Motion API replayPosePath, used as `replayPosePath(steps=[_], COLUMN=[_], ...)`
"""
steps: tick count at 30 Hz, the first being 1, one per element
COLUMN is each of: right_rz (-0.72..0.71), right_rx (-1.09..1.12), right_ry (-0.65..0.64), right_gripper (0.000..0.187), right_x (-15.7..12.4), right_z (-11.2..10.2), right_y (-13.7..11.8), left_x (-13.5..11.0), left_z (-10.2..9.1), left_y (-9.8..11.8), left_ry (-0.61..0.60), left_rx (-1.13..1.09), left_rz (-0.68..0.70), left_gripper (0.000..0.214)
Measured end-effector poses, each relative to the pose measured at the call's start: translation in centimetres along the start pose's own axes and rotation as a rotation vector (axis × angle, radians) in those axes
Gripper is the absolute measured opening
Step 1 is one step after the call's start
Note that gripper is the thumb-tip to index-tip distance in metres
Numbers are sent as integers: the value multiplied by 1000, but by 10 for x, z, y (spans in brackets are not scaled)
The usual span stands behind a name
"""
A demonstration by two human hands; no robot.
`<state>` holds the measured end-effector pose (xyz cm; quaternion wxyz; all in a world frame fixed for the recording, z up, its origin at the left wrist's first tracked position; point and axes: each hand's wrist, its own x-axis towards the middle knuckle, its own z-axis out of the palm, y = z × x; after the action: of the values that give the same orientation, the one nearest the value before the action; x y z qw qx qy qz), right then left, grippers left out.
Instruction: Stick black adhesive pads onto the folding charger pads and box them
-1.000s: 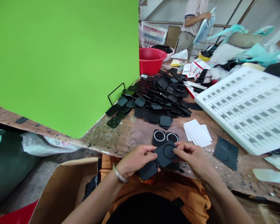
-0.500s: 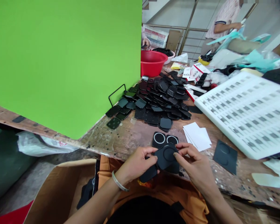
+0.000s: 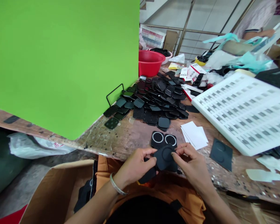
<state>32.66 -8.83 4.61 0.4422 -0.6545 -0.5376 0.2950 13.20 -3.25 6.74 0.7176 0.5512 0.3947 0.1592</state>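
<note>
Low in front of me at the table's near edge, my left hand [image 3: 140, 165] pinches the left side of a black wireless charging pad [image 3: 163, 157]. The pad has rounded corners and a raised ring, and is tilted. Below its left side another black panel [image 3: 147, 176] hangs by my left fingers; whether the two are joined I cannot tell. My right hand [image 3: 189, 158] is closed at the pad's right edge, thumb and fingertips on it. Just beyond, a two-panel black charger [image 3: 157, 137] with white rings lies on the table, partly hidden by the held pad.
A heap of black pads [image 3: 158, 96] spreads behind the hands. White cards [image 3: 194, 135], a flat dark sheet [image 3: 221, 154] and a white foam tray [image 3: 247, 109] lie rightward. A green board [image 3: 65, 68] stands left, a cardboard box [image 3: 51, 189] below. Another person [image 3: 259, 18] is at back right.
The whole view has shifted slightly, so the table things sit a little further left. Both hands keep their grip on the pad. The person at the back has moved right.
</note>
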Motion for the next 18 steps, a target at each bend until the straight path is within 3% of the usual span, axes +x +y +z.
replayPosePath(steps=[3, 6, 10, 12, 14, 16, 18], right_rz=[-69, -161, -57, 15, 95, 215, 325], right_rx=[-139, -414, -706, -521, -161, 152, 302], right_ry=[-14, -59, -113, -189, -304, -372, -383], right_gripper=[23, 23, 32, 29, 28, 34, 44], right_x=[0, 1, 6, 7, 4, -2, -8], right_z=[-2, -7, -15, -13, -3, 15, 36], right_y=[-1, -2, -4, -8, -13, -18, -19], left_x=[-2, -4, -9, -12, -16, -20, -29], left_z=[2, 4, 4, 2, -2, -9, -21], left_y=[-3, -6, -7, -8, -12, -20, -30], left_ry=[-16, -7, 10, -8, -19, -7, 10], left_rx=[0, 34, 70, 49, 33, 34, 35], left_rz=[16, 67, 86, 60, 37, 7, -47], left_gripper=[37, 37, 35, 36, 37, 38, 39])
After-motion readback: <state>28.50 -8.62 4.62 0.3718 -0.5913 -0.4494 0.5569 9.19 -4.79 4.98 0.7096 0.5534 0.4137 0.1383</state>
